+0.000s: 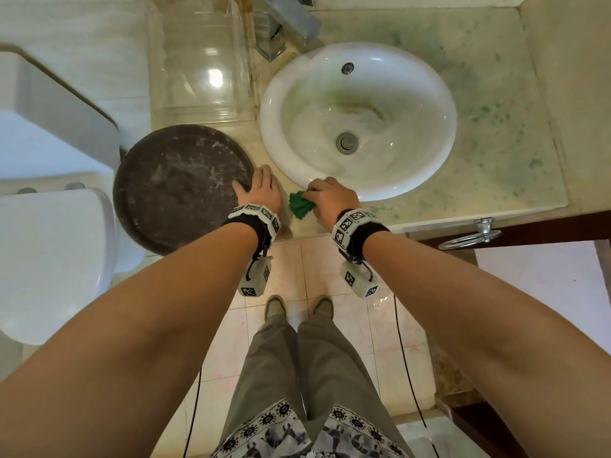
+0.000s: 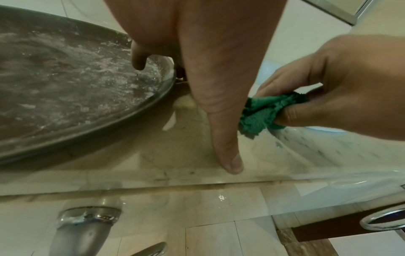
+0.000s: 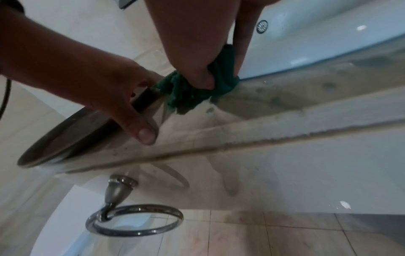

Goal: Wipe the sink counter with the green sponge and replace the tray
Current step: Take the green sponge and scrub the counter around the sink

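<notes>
Green sponge (image 1: 299, 205) bunched in the right hand (image 1: 331, 199) on the counter (image 1: 489, 133) — left hand (image 1: 261, 190) just beside it, gripping the tray (image 1: 175, 186) rim.

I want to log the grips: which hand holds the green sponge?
The right hand grips the sponge at the sink rim; the left hand holds the tray rim.

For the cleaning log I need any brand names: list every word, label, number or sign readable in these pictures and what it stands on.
No readable words, brands or numbers in any view.
Black-and-white square code markers on the white wrist bands and on the white camera blocks: patterns, not text.
Chrome faucet: no legible marking.
Round dark metal tray, crumpled green sponge, white oval sink basin: unlabelled.
</notes>
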